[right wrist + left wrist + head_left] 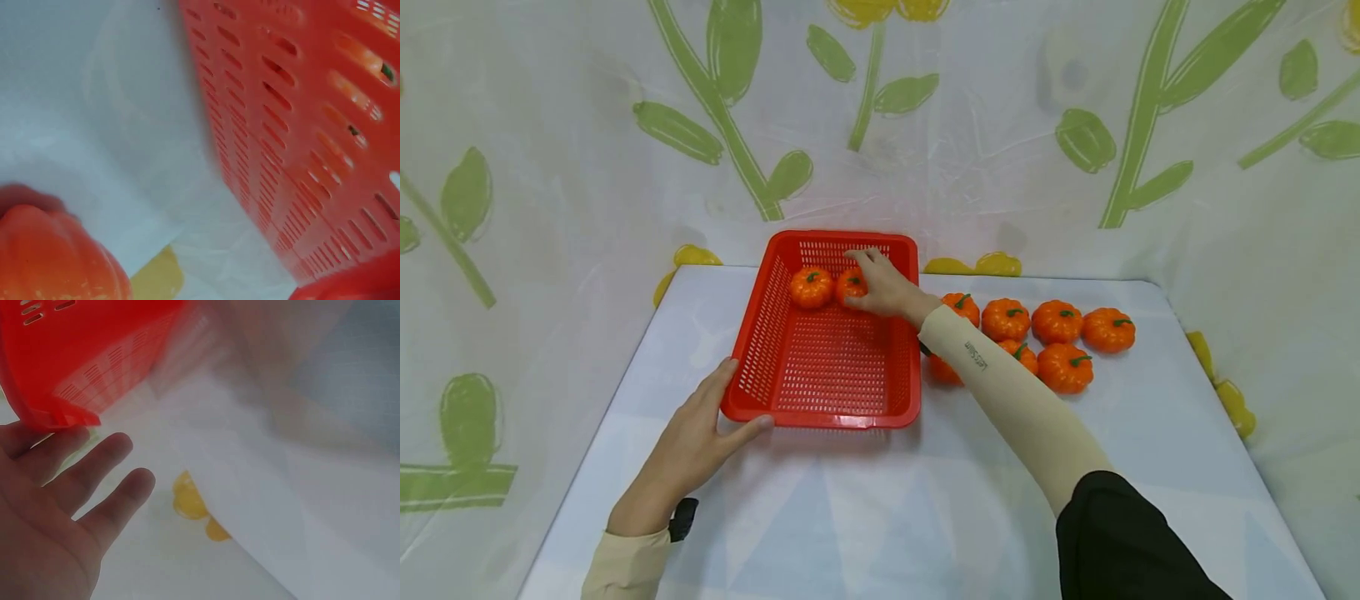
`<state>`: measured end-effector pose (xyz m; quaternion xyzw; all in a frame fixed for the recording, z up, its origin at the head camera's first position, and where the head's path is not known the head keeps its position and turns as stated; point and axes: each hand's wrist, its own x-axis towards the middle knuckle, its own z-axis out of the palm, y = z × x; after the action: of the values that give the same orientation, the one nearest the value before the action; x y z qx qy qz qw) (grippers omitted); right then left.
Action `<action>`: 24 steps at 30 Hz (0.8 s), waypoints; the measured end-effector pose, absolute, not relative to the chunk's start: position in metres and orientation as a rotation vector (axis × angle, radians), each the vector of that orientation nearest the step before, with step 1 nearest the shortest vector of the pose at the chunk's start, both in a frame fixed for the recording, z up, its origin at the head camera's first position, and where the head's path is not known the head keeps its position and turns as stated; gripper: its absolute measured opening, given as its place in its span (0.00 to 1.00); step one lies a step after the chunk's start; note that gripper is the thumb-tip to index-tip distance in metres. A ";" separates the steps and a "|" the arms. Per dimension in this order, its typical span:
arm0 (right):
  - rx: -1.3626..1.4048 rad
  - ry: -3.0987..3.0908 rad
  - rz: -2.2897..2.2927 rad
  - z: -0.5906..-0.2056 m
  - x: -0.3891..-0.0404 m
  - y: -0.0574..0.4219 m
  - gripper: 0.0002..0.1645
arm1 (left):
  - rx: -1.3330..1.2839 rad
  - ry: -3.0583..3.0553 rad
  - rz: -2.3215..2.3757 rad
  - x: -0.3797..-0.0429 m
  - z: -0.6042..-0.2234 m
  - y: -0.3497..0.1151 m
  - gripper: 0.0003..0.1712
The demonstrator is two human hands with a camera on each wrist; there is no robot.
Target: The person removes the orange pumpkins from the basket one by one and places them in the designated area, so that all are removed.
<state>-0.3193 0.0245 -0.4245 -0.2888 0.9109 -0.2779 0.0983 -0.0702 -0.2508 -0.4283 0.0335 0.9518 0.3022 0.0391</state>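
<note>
A red perforated plastic basket [827, 419] stands on the table, holding two small orange pumpkins with green stems. My right hand [886, 287] reaches over the basket's right rim and grips the right-hand pumpkin [849, 286] between fingers and thumb, partly covering it. Just left of it sits the other pumpkin [811, 287]. At the basket's front left corner, my left hand [688, 442] touches the rim with thumb and fingers spread. In the left wrist view, the extended fingers [103, 465] reach the rim's underside. The right wrist view shows the basket's slotted wall [250, 125], but not the hand.
Right of the basket, several more pumpkins [1065, 368] lie in two rows, partly hidden by my right forearm. One pumpkin [56, 256] shows close outside the basket in the right wrist view. A flower-patterned curtain [985, 150] hangs behind the white table [1000, 500].
</note>
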 end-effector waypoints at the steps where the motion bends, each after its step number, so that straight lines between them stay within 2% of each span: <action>1: -0.865 2.698 -0.806 -0.426 -0.320 0.024 0.49 | 0.096 2.920 0.925 -0.070 -0.428 -0.251 0.64; 16: -0.799 2.702 -0.559 -0.432 -0.324 0.019 0.53 | 0.121 2.923 0.938 -0.070 -0.429 -0.252 0.63; 24: -0.773 2.666 -0.432 -0.433 -0.322 0.017 0.46 | 0.110 2.922 0.914 -0.070 -0.427 -0.251 0.64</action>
<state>-0.3219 0.0173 -0.4326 -0.2713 0.9359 -0.1515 0.1656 -0.0695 -0.2507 -0.4273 0.0358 0.9530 0.2982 0.0390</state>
